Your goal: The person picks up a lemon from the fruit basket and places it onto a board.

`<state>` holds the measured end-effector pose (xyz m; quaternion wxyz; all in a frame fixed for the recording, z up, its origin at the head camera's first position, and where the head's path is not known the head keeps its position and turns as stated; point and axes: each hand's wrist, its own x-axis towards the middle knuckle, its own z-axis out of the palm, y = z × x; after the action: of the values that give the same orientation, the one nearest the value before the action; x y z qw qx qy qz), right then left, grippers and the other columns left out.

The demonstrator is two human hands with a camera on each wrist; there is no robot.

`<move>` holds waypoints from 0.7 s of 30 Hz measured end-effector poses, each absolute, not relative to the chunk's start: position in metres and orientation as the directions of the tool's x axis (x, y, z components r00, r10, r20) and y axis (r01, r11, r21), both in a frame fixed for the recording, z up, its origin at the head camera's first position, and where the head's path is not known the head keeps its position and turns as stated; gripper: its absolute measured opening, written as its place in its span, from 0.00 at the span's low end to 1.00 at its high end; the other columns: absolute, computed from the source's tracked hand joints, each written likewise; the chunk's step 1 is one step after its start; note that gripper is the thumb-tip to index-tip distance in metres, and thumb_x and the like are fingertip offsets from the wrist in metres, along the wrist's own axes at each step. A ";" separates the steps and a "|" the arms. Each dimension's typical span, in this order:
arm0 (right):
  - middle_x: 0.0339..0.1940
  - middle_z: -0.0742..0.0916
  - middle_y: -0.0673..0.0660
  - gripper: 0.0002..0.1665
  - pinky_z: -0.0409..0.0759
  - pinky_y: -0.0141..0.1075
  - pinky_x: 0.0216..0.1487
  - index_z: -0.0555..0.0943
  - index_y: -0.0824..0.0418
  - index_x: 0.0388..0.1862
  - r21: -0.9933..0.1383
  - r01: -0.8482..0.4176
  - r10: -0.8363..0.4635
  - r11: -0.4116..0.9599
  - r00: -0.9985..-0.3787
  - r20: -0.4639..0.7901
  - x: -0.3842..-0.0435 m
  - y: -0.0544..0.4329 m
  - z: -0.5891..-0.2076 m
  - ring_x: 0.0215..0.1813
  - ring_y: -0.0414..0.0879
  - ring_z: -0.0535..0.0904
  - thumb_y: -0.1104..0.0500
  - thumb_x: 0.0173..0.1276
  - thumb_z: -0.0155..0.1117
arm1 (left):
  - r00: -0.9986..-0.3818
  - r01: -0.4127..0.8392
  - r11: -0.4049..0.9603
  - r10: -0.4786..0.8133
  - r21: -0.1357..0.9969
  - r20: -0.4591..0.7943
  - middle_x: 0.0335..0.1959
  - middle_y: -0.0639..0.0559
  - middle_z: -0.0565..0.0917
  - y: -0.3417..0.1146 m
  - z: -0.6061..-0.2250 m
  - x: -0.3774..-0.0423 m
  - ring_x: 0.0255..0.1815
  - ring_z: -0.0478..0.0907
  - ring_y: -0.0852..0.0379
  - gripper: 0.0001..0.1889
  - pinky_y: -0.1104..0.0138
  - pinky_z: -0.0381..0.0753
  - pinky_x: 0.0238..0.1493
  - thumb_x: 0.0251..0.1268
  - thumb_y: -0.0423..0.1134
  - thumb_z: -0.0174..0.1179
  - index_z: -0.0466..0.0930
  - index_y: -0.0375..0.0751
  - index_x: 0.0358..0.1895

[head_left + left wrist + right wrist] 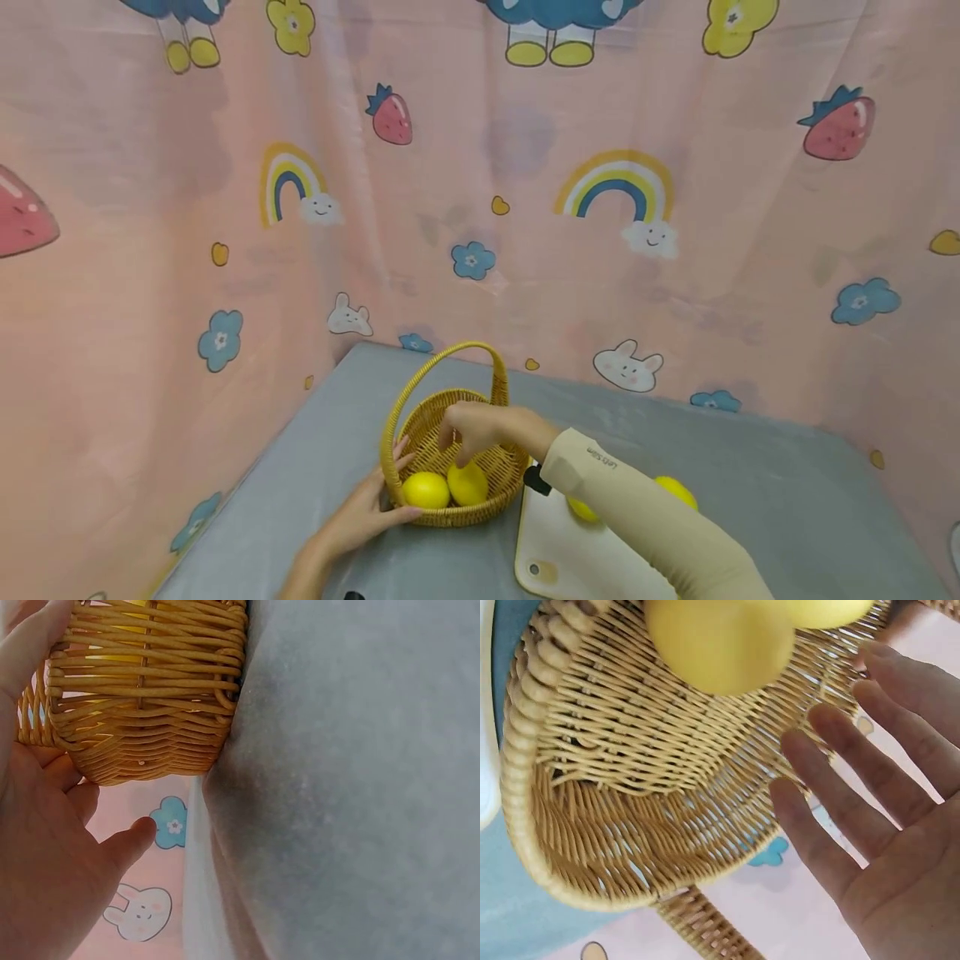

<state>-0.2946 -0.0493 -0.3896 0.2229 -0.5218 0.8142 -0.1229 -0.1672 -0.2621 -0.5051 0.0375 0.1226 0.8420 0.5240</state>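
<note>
A yellow wicker basket [450, 518] with a tall arched handle stands on the grey tabletop. Inside it, two lemons [425, 490] lie side by side near the front wall. My left hand [367, 504] grips the basket's left side, thumb along the front rim and fingers round the wall. In the left wrist view, fingers [22, 652] wrap the woven side. My right hand [480, 427] is above the basket's inside, close over the right lemon [468, 483]. The right wrist view shows its fingers [870, 765] extended and apart, with no fruit in them.
To the right of the basket lies a white cutting board [570, 567], partly covered by my right sleeve [645, 517]. One lemon [581, 508] is on the board and another lemon [677, 492] shows behind the sleeve. A pink patterned curtain [480, 317] hangs behind the table.
</note>
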 end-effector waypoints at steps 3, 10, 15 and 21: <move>0.48 0.89 0.57 0.18 0.81 0.29 0.40 0.87 0.64 0.50 -0.428 -0.782 -0.889 0.453 -0.364 -0.276 -0.295 -0.048 -0.397 0.39 0.41 0.82 0.65 0.59 0.76 | -0.967 0.162 0.418 0.247 0.894 0.060 0.79 0.46 0.56 -0.259 -0.505 -0.166 0.80 0.43 0.43 0.50 0.40 0.43 0.75 0.63 0.46 0.69 0.45 0.44 0.81; 0.45 0.88 0.50 0.22 0.80 0.29 0.46 0.87 0.63 0.51 -0.392 -0.791 -0.876 0.469 -0.362 -0.319 -0.291 -0.048 -0.408 0.46 0.40 0.81 0.64 0.56 0.79 | -0.970 0.155 0.404 0.236 0.901 0.061 0.79 0.45 0.57 -0.258 -0.505 -0.165 0.80 0.43 0.42 0.50 0.39 0.43 0.74 0.63 0.45 0.69 0.45 0.45 0.81; 0.40 0.88 0.46 0.19 0.79 0.28 0.45 0.88 0.61 0.46 -0.357 -0.805 -0.867 0.473 -0.355 -0.349 -0.286 -0.050 -0.413 0.44 0.39 0.80 0.63 0.54 0.80 | -0.970 0.165 0.419 0.235 0.893 0.069 0.79 0.46 0.56 -0.259 -0.505 -0.166 0.80 0.44 0.43 0.49 0.39 0.43 0.74 0.63 0.46 0.70 0.47 0.44 0.81; 0.44 0.88 0.46 0.23 0.79 0.28 0.49 0.89 0.59 0.49 -0.318 -0.812 -0.844 0.489 -0.349 -0.407 -0.283 -0.052 -0.416 0.49 0.38 0.81 0.61 0.52 0.82 | -0.969 0.171 0.424 0.237 0.889 0.074 0.80 0.46 0.55 -0.260 -0.505 -0.167 0.80 0.43 0.43 0.49 0.38 0.43 0.74 0.63 0.47 0.69 0.48 0.43 0.81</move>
<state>-0.2830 -0.0525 -0.4159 0.2663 -0.5044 0.8208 -0.0300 -0.1673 -0.2598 -0.5046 0.0312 0.1209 0.8431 0.5230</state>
